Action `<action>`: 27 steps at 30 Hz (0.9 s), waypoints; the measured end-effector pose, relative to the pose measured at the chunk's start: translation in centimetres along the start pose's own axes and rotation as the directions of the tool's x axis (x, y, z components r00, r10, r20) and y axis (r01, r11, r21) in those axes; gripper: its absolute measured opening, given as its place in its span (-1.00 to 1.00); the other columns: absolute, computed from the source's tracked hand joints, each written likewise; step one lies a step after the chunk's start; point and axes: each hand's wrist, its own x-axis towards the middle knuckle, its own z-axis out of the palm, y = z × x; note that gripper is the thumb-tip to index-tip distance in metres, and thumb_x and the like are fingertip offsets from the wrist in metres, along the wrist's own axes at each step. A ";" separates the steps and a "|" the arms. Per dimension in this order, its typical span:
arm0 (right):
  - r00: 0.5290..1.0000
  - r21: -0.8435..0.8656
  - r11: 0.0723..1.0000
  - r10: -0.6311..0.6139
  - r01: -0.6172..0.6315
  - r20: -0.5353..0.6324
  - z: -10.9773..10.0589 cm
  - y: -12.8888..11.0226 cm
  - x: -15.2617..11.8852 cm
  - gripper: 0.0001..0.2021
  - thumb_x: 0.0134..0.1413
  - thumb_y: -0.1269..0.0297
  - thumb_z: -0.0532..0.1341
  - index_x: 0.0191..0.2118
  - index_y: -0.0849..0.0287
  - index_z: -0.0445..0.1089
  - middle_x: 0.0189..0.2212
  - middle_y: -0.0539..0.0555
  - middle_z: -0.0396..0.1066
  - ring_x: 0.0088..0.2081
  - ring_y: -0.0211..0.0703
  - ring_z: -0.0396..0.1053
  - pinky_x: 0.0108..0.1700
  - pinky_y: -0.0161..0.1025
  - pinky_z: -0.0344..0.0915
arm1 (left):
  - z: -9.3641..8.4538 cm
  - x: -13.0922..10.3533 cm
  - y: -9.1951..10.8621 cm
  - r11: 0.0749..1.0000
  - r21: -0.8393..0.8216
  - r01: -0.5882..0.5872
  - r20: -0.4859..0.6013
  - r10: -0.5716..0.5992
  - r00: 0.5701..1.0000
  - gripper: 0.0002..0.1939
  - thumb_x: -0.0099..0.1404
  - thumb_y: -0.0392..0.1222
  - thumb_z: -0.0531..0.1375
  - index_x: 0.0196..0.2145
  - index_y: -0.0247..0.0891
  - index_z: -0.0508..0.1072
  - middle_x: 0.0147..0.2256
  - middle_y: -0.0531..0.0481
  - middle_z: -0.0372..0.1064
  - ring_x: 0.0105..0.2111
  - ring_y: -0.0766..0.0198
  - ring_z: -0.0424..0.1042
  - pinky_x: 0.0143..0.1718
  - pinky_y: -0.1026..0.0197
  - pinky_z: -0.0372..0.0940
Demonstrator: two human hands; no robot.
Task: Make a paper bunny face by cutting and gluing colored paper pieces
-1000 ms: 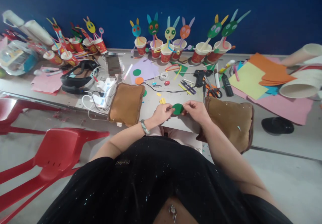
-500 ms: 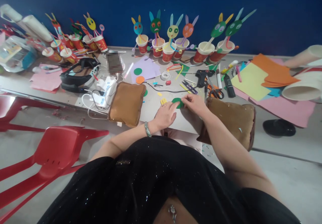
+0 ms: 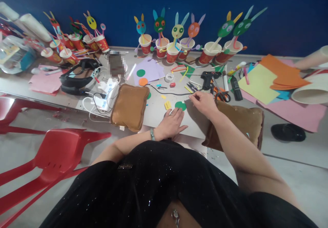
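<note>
My left hand (image 3: 171, 122) lies flat on the table (image 3: 189, 118) with its fingers spread. Its fingertips reach the lower edge of a green paper circle (image 3: 180, 105). Small yellow paper pieces (image 3: 167, 105) rest just beyond these fingers, left of the circle. To the right of the circle, my right hand (image 3: 202, 102) hovers with thumb and forefinger brought together; anything between the fingertips is too small to make out. Black-handled tweezers (image 3: 193, 87) and a glue gun (image 3: 208, 80) lie past the right hand.
Brown cushions (image 3: 130, 107) (image 3: 237, 127) flank the hands. Red paper cups (image 3: 173, 54) with paper rabbit figures stand along the blue wall. Orange-handled scissors (image 3: 220, 94), a black marker (image 3: 236, 88) and coloured paper (image 3: 258, 81) lie right. A white power strip (image 3: 109, 93) with cables lies left.
My right hand has moved away from the green circle to the right. My left hand has drawn back and flattened, uncovering the yellow pieces.
</note>
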 end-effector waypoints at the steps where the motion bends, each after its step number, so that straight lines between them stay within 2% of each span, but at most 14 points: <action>1: 0.999 -0.050 0.999 -0.015 0.014 -0.030 -0.3 0.2 0.2 -0.73 0.33 0.13 0.22 -0.35 0.12 0.56 -0.52 0.15 0.53 -0.36 0.11 0.51 -0.16 -0.04 0.36 | 0.0 0.0 0.0 1.000 0.001 -0.001 -0.002 0.001 1.000 -0.30 0.63 0.13 0.01 0.41 -0.52 0.34 0.45 -0.45 0.25 0.48 -0.15 0.23 0.48 -0.20 0.12; 2: 0.997 -0.103 0.994 -0.040 0.033 -0.061 -0.6 0.3 0.5 -0.72 0.34 0.13 0.20 -0.28 0.14 0.59 -0.45 0.19 0.57 -0.32 0.13 0.53 -0.15 -0.04 0.37 | 0.1 0.0 -0.1 1.000 0.002 -0.002 -0.008 0.002 1.000 -0.30 0.63 0.13 0.01 0.42 -0.52 0.33 0.45 -0.45 0.25 0.48 -0.15 0.23 0.48 -0.20 0.12; 4: 0.989 -0.205 0.976 -0.101 0.077 -0.109 -1.0 0.6 1.2 -0.70 0.34 0.19 0.21 0.00 0.18 0.62 -0.19 0.25 0.64 -0.17 0.19 0.57 -0.06 -0.02 0.40 | 0.3 -0.1 -0.1 1.000 0.003 -0.002 -0.025 0.002 1.000 -0.30 0.62 0.13 0.01 0.43 -0.50 0.32 0.46 -0.44 0.25 0.48 -0.15 0.23 0.48 -0.20 0.11; 6: 0.980 -0.286 0.951 -0.155 0.115 -0.122 -1.2 0.7 2.0 -0.52 0.29 0.25 0.24 0.28 0.19 0.50 0.07 0.32 0.60 0.03 0.29 0.55 0.06 0.05 0.43 | 0.4 -0.1 -0.1 1.000 0.001 -0.001 -0.037 0.001 0.999 -0.31 0.63 0.12 0.01 0.43 -0.49 0.32 0.46 -0.43 0.26 0.48 -0.14 0.23 0.49 -0.20 0.10; 7: 0.979 -0.312 0.941 -0.174 0.133 -0.107 -1.2 0.7 2.5 -0.46 0.27 0.27 0.24 0.34 0.21 0.45 0.15 0.35 0.56 0.12 0.33 0.52 0.13 0.09 0.43 | 0.5 -0.2 -0.1 1.000 0.000 -0.001 -0.038 0.001 0.999 -0.31 0.63 0.12 0.01 0.44 -0.49 0.32 0.46 -0.42 0.26 0.48 -0.14 0.23 0.49 -0.20 0.10; 9: 0.979 -0.327 0.930 -0.195 0.166 -0.059 -1.0 0.5 3.4 -0.48 0.28 0.30 0.24 0.32 0.26 0.47 0.17 0.39 0.54 0.21 0.35 0.47 0.23 0.12 0.41 | 0.5 -0.2 -0.2 1.000 0.003 -0.004 -0.034 0.004 0.999 -0.30 0.63 0.12 0.00 0.44 -0.50 0.31 0.46 -0.42 0.26 0.48 -0.14 0.23 0.50 -0.22 0.10; 11: 0.979 -0.314 0.931 -0.203 0.187 -0.017 -0.5 0.0 4.1 -0.56 0.29 0.30 0.23 0.22 0.29 0.56 0.12 0.38 0.58 0.20 0.31 0.50 0.27 0.09 0.40 | 0.6 -0.1 -0.2 1.000 0.012 -0.007 -0.030 0.007 1.000 -0.30 0.63 0.11 -0.01 0.44 -0.52 0.30 0.45 -0.42 0.26 0.48 -0.15 0.23 0.50 -0.23 0.10; 18: 0.959 -0.189 0.942 -0.284 0.278 -0.002 2.0 -2.0 4.7 -0.64 0.24 0.29 0.26 0.11 0.19 0.59 0.01 0.29 0.66 0.07 0.28 0.58 0.18 0.13 0.46 | 0.5 -0.1 -0.2 0.996 0.085 -0.006 -0.032 0.008 0.999 -0.29 0.64 0.12 -0.05 0.45 -0.52 0.29 0.45 -0.38 0.28 0.48 -0.10 0.23 0.55 -0.18 0.04; 20: 0.970 -0.112 0.971 -0.223 0.212 -0.095 1.9 -1.8 4.8 -0.66 0.20 0.32 0.29 0.08 0.17 0.56 -0.09 0.23 0.66 -0.03 0.21 0.59 0.13 0.08 0.47 | 0.4 -0.1 -0.2 0.994 0.106 -0.003 -0.022 0.005 1.000 -0.29 0.64 0.11 -0.06 0.45 -0.51 0.29 0.45 -0.36 0.28 0.49 -0.07 0.23 0.56 -0.15 0.03; 22: 0.963 -0.015 0.998 -0.066 0.064 -0.263 0.9 -0.8 5.2 -0.63 0.17 0.36 0.33 0.10 0.19 0.49 -0.18 0.18 0.62 -0.11 0.11 0.57 0.09 0.01 0.45 | 0.3 -0.1 -0.2 0.993 0.116 -0.006 -0.014 0.007 1.000 -0.29 0.64 0.12 -0.06 0.45 -0.51 0.30 0.45 -0.36 0.27 0.49 -0.06 0.23 0.56 -0.14 0.03; 23: 0.926 0.046 0.998 0.047 -0.033 -0.374 0.1 -0.1 5.5 -0.60 0.16 0.38 0.35 0.12 0.20 0.45 -0.17 0.18 0.60 -0.13 0.07 0.55 0.09 -0.01 0.43 | 0.3 -0.1 -0.2 0.993 0.118 -0.010 -0.012 0.012 1.000 -0.29 0.64 0.12 -0.06 0.45 -0.51 0.29 0.45 -0.36 0.27 0.48 -0.06 0.24 0.56 -0.14 0.03; 25: 0.861 0.071 0.988 0.153 -0.136 -0.485 -1.9 1.6 6.5 -0.47 0.21 0.41 0.34 0.26 0.33 0.27 0.02 0.37 0.52 0.02 0.09 0.48 0.17 0.02 0.34 | 0.3 0.0 -0.3 0.993 0.116 -0.022 -0.017 0.024 1.000 -0.28 0.64 0.13 -0.07 0.44 -0.53 0.29 0.45 -0.38 0.28 0.48 -0.08 0.24 0.56 -0.14 0.03; 26: 0.813 0.088 0.972 0.232 -0.219 -0.534 -3.0 2.6 7.2 -0.40 0.21 0.45 0.35 0.30 0.38 0.19 0.13 0.47 0.44 0.09 0.11 0.43 0.21 0.04 0.29 | 0.3 0.0 -0.3 0.993 0.114 -0.027 -0.021 0.030 0.999 -0.28 0.64 0.13 -0.07 0.44 -0.54 0.29 0.44 -0.39 0.28 0.47 -0.08 0.25 0.56 -0.14 0.02; 27: 0.727 0.125 0.919 0.374 -0.374 -0.576 -4.2 3.6 7.8 -0.34 0.17 0.46 0.40 0.32 0.31 0.16 0.22 0.47 0.36 0.16 0.09 0.37 0.25 0.03 0.23 | 0.4 0.0 -0.4 0.993 0.113 -0.030 -0.024 0.033 0.999 -0.28 0.64 0.13 -0.07 0.44 -0.55 0.29 0.44 -0.40 0.28 0.47 -0.09 0.25 0.57 -0.14 0.02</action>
